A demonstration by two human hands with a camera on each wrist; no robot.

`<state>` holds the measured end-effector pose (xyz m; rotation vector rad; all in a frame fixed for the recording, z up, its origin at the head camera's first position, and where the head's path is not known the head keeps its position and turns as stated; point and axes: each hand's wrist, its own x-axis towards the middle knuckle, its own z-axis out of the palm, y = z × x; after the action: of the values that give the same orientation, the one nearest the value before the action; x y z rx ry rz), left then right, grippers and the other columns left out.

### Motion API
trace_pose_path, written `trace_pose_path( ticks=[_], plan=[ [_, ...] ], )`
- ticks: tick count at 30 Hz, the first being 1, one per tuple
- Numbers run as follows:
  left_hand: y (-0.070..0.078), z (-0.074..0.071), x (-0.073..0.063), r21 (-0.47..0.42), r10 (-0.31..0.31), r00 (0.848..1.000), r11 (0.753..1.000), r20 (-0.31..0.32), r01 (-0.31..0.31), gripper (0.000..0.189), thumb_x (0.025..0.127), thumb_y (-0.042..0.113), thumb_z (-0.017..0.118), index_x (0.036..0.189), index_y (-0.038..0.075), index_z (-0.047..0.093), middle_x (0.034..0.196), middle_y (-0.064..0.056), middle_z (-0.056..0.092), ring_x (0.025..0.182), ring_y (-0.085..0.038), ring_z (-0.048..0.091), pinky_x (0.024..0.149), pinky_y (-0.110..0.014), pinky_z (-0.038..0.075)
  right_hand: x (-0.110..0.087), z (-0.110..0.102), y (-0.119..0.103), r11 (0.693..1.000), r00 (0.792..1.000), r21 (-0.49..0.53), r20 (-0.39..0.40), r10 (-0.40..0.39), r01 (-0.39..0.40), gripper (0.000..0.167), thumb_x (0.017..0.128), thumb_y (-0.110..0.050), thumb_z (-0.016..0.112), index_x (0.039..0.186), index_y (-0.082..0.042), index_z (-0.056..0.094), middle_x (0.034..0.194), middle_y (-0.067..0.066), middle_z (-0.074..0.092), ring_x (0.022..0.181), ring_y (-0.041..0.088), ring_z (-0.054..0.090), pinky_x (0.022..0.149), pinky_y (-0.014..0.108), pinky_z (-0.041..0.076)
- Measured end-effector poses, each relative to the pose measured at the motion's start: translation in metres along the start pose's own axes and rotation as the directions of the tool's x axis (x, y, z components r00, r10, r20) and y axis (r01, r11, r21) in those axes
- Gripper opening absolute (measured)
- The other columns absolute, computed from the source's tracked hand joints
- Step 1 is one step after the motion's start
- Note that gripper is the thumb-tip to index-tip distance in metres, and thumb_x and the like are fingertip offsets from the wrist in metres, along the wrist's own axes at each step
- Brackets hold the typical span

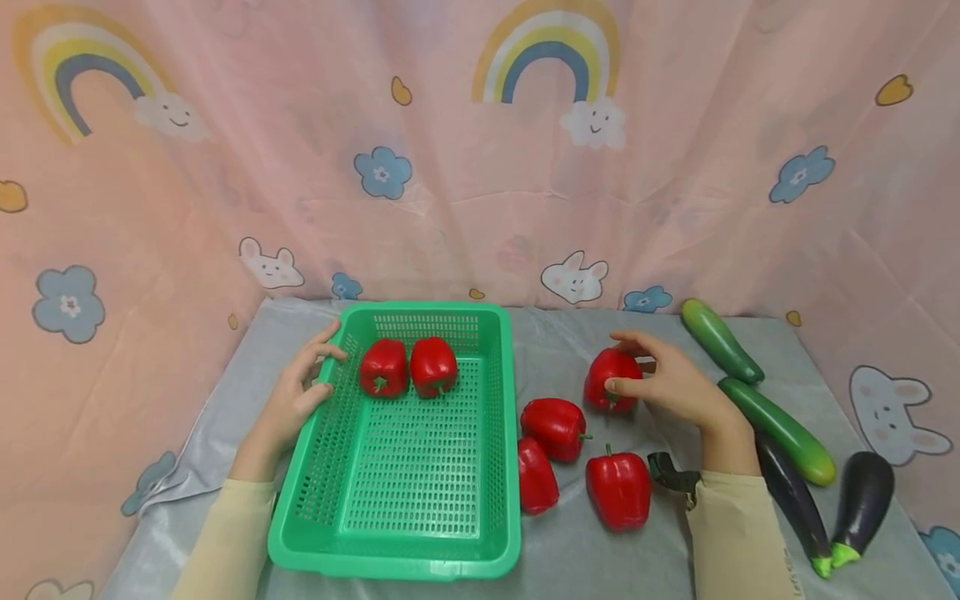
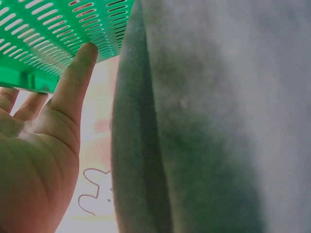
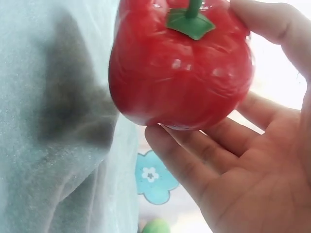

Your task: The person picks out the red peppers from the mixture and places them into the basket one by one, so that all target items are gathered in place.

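Note:
My left hand [image 1: 295, 402] grips the left rim of a green plastic basket [image 1: 390, 568]. Its fingers reach over the rim, and in the left wrist view the thumb [image 2: 75, 82] lies against the slotted outer wall. Two red bell peppers, one [image 1: 384, 367] beside the other [image 1: 435, 365], sit at the basket's far end. Right of the basket, my right hand [image 1: 678, 387] holds another red bell pepper [image 1: 603, 379] between thumb and fingers. In the right wrist view this pepper [image 3: 180, 82] shows its green stem, and a shadow falls on the cloth beside it.
Three more red peppers [image 1: 553, 429] lie on the grey cloth [image 1: 562, 550], right of the basket. Farther right are two green zucchini-like vegetables [image 1: 780, 429] and two dark eggplants [image 1: 864, 500]. A pink patterned curtain [image 1: 465, 217] hangs behind and at the sides.

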<state>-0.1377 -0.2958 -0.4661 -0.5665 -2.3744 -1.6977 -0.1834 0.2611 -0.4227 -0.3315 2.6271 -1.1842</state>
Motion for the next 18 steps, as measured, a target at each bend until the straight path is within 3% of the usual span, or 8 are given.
trace_pose_path(
  ticks=[8,15,18],
  plan=[
    [0.001,-0.001,-0.001,0.004,-0.010,1.000,1.000,0.000,0.010,0.043,0.085,-0.019,0.050,0.125,-0.005,0.060,0.178,-0.014,0.029,0.166,-0.035,0.018,0.124,-0.031,0.024,-0.002,-0.002,-0.005,0.998,0.996,-0.001,-0.073,-0.059,0.059,0.090,0.087,-0.035,0.089,0.163,-0.010,0.046,0.152,0.022,0.052,0.138,0.048,0.046,0.095,0.065,0.058],
    [0.002,0.000,-0.001,0.012,-0.014,1.000,1.000,0.002,0.014,0.043,0.086,-0.019,0.049,0.125,-0.005,0.060,0.178,-0.016,0.028,0.166,-0.035,0.017,0.126,-0.065,0.016,-0.006,-0.002,-0.011,0.993,0.987,-0.031,-0.117,-0.114,0.111,0.084,0.090,-0.035,0.087,0.161,-0.009,0.049,0.150,0.021,0.055,0.137,0.044,0.048,0.097,0.067,0.055],
    [0.003,0.000,0.000,0.015,-0.014,1.000,1.000,0.002,0.014,0.043,0.087,-0.019,0.049,0.125,-0.005,0.060,0.178,-0.015,0.028,0.166,-0.036,0.016,0.124,-0.071,0.015,-0.007,-0.002,-0.014,0.992,0.984,-0.033,-0.126,-0.128,0.125,0.082,0.091,-0.034,0.086,0.160,-0.010,0.050,0.150,0.021,0.055,0.137,0.044,0.048,0.095,0.066,0.057]
  ],
)
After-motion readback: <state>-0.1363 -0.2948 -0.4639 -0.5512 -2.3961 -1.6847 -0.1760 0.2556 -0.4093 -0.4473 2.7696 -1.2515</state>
